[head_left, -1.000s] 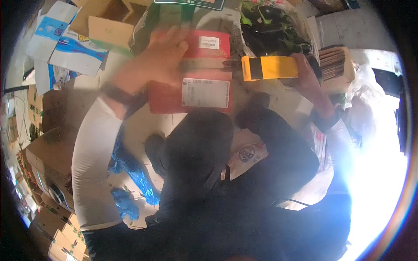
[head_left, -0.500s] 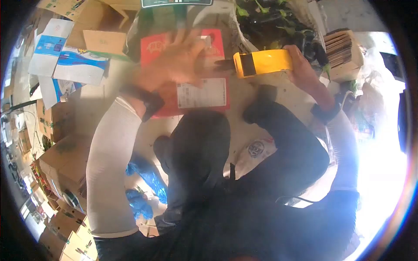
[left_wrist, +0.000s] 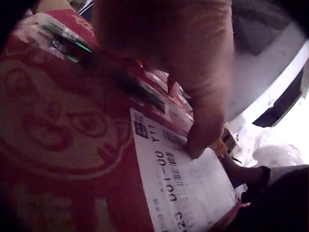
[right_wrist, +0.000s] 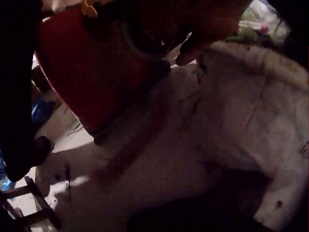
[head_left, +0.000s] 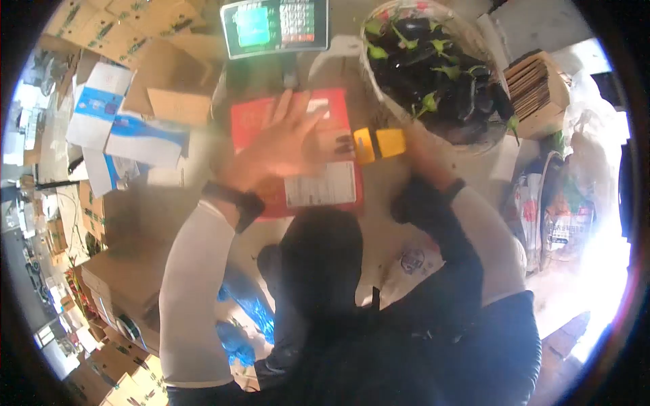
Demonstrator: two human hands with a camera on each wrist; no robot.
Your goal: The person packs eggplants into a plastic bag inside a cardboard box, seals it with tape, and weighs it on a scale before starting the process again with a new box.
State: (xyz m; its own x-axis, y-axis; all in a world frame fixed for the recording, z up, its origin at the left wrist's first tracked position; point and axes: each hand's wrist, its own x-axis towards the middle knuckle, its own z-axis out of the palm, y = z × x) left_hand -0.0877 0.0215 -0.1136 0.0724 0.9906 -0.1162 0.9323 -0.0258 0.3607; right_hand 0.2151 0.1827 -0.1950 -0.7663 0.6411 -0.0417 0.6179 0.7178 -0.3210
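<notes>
Nearest: dark-clad knee (head_left: 321, 250), with blue plastic (head_left: 247, 314) to its left. Red box (head_left: 274, 193) sits just beyond the knee, roughly square from above, so can't call its long axis. White label (head_left: 321, 184) on its near right part, long side running left-right. Left hand (head_left: 288, 145) over the box, fingers apart, pointing far; thumb at the label. Yellow tape dispenser (head_left: 391, 143) at the box's right edge: long axis left-right, dark toothed end pointing left. Right hand (head_left: 423, 159) blurred at its right end, fingers clamped on it. Farther: open carton (head_left: 179, 105) left, basket (head_left: 467, 144) of eggplants (head_left: 467, 98) right, scale display (head_left: 276, 28) farthest.
</notes>
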